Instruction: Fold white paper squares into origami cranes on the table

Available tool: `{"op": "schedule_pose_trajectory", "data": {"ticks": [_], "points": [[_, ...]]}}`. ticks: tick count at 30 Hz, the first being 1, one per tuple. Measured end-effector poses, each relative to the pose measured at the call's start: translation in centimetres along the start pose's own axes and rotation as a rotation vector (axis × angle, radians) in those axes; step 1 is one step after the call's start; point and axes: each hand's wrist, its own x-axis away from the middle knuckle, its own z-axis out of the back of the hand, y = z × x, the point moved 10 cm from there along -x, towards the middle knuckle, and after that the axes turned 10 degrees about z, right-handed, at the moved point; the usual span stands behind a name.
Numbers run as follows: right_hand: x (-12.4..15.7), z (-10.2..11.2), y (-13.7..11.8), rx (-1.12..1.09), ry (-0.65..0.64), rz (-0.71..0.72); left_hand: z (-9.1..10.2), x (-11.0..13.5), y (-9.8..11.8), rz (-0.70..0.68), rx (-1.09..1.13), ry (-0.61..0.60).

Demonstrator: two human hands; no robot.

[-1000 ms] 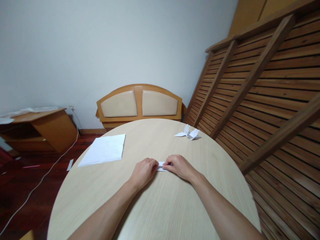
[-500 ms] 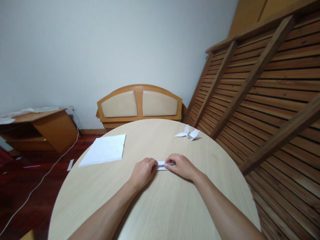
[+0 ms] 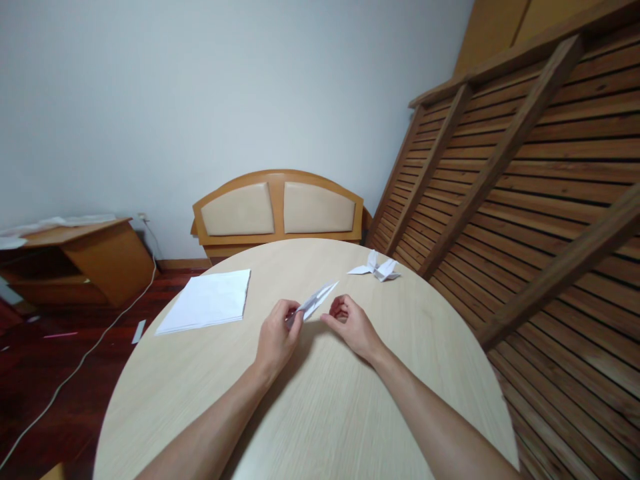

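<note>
My left hand [image 3: 280, 335] pinches one end of a folded piece of white paper [image 3: 318, 300] between thumb and fingers. The paper is raised off the table and tilted, its pointed end aimed up and to the right. Just right of it, my right hand [image 3: 352, 327] hovers with curled fingers and the thumb apart from them, holding nothing and not touching the paper. A finished-looking white origami crane [image 3: 375, 267] lies farther back on the right. To the left is a stack of white paper sheets [image 3: 209, 300].
The round wooden table [image 3: 320, 427] fills the foreground. A slatted wooden panel [image 3: 530, 200] leans along the right side, and a headboard [image 3: 278, 175] stands behind. On the left are a low cabinet [image 3: 107, 263] and a white cable [image 3: 95, 353] on the floor.
The folded paper has been lifted from the table and tilted up by my left hand. My right hand has let go of it and sits slightly apart.
</note>
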Motion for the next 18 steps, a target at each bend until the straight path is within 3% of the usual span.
{"op": "schedule_pose_trajectory", "data": {"ticks": [4, 8, 18], "points": [[-0.1, -1.2, -2.4, -0.030, -0.044, 0.104, -0.6, 0.2, 0.2, 0.039, 0.217, -0.068], [0.0, -0.9, -3.9, -0.017, -0.019, 0.209, -1.7, 0.7, 0.8, 0.055, 0.405, -0.172], [-0.1, -0.4, -4.1, -0.072, -0.006, 0.224, -2.9, 1.0, 0.4, 0.231, 0.710, -0.249]]}}
